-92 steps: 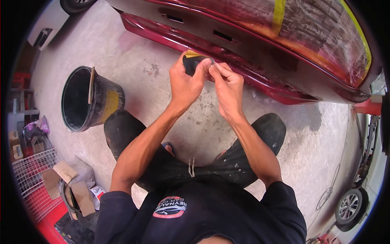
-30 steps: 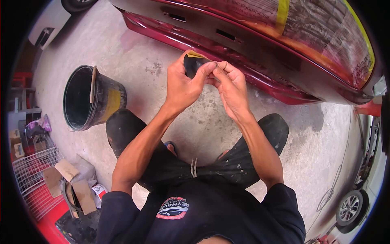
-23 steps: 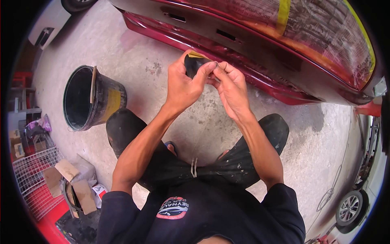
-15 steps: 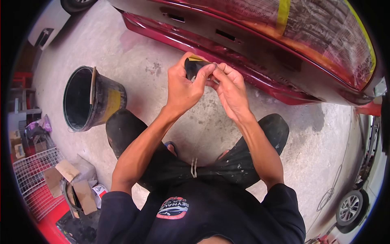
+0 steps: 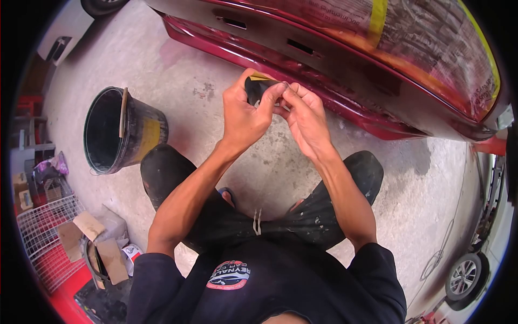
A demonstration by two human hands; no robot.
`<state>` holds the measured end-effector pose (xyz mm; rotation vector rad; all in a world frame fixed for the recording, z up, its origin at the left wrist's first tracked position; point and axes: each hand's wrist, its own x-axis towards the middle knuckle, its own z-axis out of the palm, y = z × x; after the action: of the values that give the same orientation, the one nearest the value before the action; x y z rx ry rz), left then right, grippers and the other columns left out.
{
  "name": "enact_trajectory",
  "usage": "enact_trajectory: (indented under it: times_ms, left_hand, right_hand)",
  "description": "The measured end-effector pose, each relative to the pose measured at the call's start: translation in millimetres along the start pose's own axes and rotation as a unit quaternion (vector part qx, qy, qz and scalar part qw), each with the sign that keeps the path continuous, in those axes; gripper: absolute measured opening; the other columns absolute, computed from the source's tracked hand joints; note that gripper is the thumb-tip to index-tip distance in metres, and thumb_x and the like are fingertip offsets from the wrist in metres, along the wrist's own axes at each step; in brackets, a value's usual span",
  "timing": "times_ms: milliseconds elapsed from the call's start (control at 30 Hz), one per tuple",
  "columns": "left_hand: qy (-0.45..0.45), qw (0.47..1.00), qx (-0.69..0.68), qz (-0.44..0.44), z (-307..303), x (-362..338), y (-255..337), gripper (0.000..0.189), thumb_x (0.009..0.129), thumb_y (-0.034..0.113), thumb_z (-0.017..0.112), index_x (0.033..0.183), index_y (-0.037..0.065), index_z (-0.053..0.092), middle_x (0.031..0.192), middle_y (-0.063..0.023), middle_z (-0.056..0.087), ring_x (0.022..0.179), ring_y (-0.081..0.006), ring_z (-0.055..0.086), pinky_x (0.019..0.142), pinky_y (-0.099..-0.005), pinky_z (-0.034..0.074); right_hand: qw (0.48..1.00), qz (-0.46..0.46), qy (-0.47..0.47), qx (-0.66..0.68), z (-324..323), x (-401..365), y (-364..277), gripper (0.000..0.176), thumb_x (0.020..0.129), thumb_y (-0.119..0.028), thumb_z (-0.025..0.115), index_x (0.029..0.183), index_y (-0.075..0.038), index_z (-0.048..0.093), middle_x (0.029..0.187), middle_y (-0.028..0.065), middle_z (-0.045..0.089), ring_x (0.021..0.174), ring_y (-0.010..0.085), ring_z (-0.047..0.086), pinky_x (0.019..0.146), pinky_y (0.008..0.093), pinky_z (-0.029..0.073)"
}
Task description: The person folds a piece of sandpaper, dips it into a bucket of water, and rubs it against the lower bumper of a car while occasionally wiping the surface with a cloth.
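Note:
A small curled sheet of sandpaper [image 5: 253, 92], dark on one face and yellow along its upper edge, is between my two hands. My left hand [image 5: 245, 110] is closed round it, the thumb pressing it from the near side. With its fingertips pinched at the sheet's right end, my right hand [image 5: 308, 116] meets the left thumb there. Part of the sheet is hidden behind the fingers. Just beyond both hands runs the dark red lower edge of a car panel [image 5: 216, 44], apart from them.
Left of my knees stands a black bucket [image 5: 148, 121] with a stick-like handle piece across its rim. Cardboard [image 5: 110, 262] and a white wire rack [image 5: 46, 221] lie at lower left. Newspaper masking [image 5: 431, 48] covers part of the car. A wheel [image 5: 464, 275] shows at lower right.

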<state>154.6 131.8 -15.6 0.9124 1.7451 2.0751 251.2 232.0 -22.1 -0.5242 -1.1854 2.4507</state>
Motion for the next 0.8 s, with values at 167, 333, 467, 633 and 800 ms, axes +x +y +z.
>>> enact_trajectory:
  times_ms: [167, 333, 467, 633, 800]
  left_hand:
    - [0.015, 0.997, -0.032, -0.068, 1, 4, 2, 0.011, 0.096, 0.006, 0.077, 0.094, 0.0, 0.068, 0.081, -0.0035, 0.074, 0.075, -0.0073, 0.068, 0.067, -0.0247, 0.056]
    - [0.013, 0.998, -0.01, -0.054, 0, 6, -4, 0.01, 0.096, 0.005, 0.076, 0.095, 0.0, 0.068, 0.08, -0.0033, 0.073, 0.074, -0.0079, 0.067, 0.066, -0.0251, 0.056]
    - [0.001, 0.998, -0.011, -0.058, 2, 2, -4, 0.01, 0.096, 0.005, 0.076, 0.095, 0.0, 0.068, 0.081, -0.0037, 0.073, 0.074, -0.0081, 0.068, 0.065, -0.0251, 0.056]
    - [-0.015, 0.997, -0.002, -0.079, 1, 4, -2, 0.009, 0.097, 0.005, 0.075, 0.097, -0.001, 0.068, 0.084, -0.0049, 0.074, 0.075, -0.0085, 0.068, 0.066, -0.0254, 0.057]
    - [0.004, 0.995, -0.026, -0.101, 2, 10, -5, 0.009, 0.098, 0.005, 0.075, 0.1, -0.001, 0.07, 0.086, -0.0048, 0.075, 0.078, -0.0086, 0.069, 0.065, -0.0258, 0.058]
  right_hand:
    - [1.0, 0.009, -0.005, 0.011, -4, 3, 3, 0.02, 0.106, -0.015, 0.064, 0.089, -0.006, 0.065, 0.094, 0.0031, 0.066, 0.091, 0.0125, 0.064, 0.092, 0.0377, 0.059]
    - [1.0, 0.005, -0.006, 0.008, -6, 6, 2, 0.02, 0.106, -0.014, 0.064, 0.088, -0.006, 0.066, 0.095, 0.0043, 0.067, 0.09, 0.0132, 0.065, 0.091, 0.0387, 0.059]
    - [1.0, 0.011, -0.005, -0.005, -8, 5, 1, 0.019, 0.105, -0.013, 0.064, 0.088, -0.005, 0.066, 0.096, 0.0051, 0.067, 0.091, 0.014, 0.066, 0.091, 0.0387, 0.059]
    - [1.0, 0.02, 0.013, -0.011, -10, 8, 3, 0.02, 0.106, -0.014, 0.064, 0.089, -0.004, 0.066, 0.096, 0.0062, 0.068, 0.093, 0.0154, 0.067, 0.09, 0.0383, 0.06]
    - [0.999, -0.016, 0.013, -0.045, -8, 10, 0, 0.018, 0.107, -0.012, 0.064, 0.092, -0.002, 0.067, 0.098, 0.0071, 0.071, 0.093, 0.0147, 0.069, 0.089, 0.0366, 0.061]
